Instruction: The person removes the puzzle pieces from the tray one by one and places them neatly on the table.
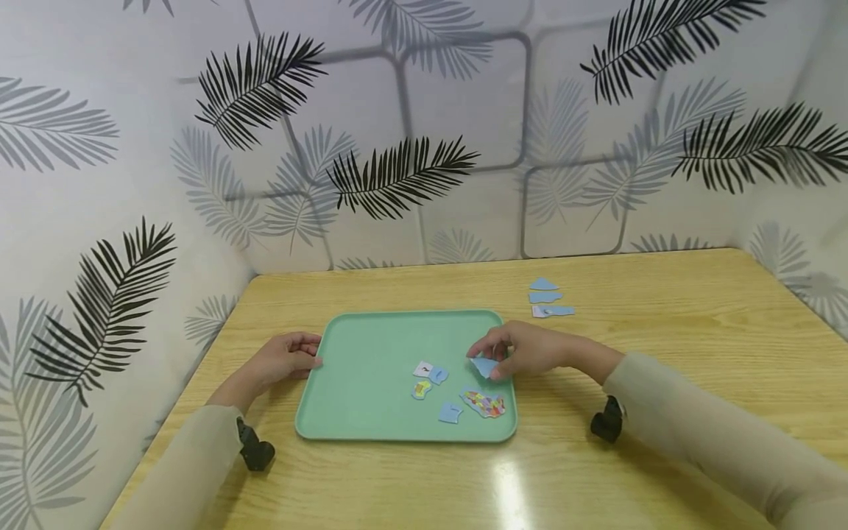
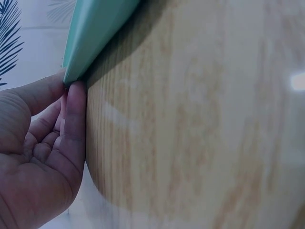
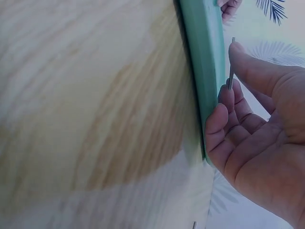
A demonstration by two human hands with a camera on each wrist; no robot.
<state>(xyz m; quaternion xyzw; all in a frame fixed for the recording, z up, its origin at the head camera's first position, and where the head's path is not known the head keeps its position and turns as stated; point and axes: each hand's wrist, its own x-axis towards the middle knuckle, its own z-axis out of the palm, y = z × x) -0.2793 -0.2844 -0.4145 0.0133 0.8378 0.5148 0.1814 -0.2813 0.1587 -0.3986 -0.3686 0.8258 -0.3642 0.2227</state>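
Observation:
My left hand (image 1: 285,359) holds the left rim of a mint-green tray (image 1: 371,375). In the left wrist view, the thumb lies on the rim and the fingers are curled below the edge. Over the tray's right side, my right hand (image 1: 533,347) pinches a light blue puzzle piece (image 1: 483,366) between thumb and fingers. The right wrist view shows that piece (image 3: 231,71) edge-on, thin and flat. Near it on the tray lie a multicoloured piece (image 1: 483,403), a small blue piece (image 1: 450,413), a yellow patterned piece (image 1: 421,389) and a white-and-blue piece (image 1: 437,375).
Beyond the tray's right back corner, three flat pieces lie in a column on the wooden table (image 1: 411,486): a blue triangle (image 1: 543,283), a blue strip (image 1: 545,297) and a blue strip with a white end (image 1: 556,311). A leaf-patterned wall (image 1: 464,213) stands behind the table.

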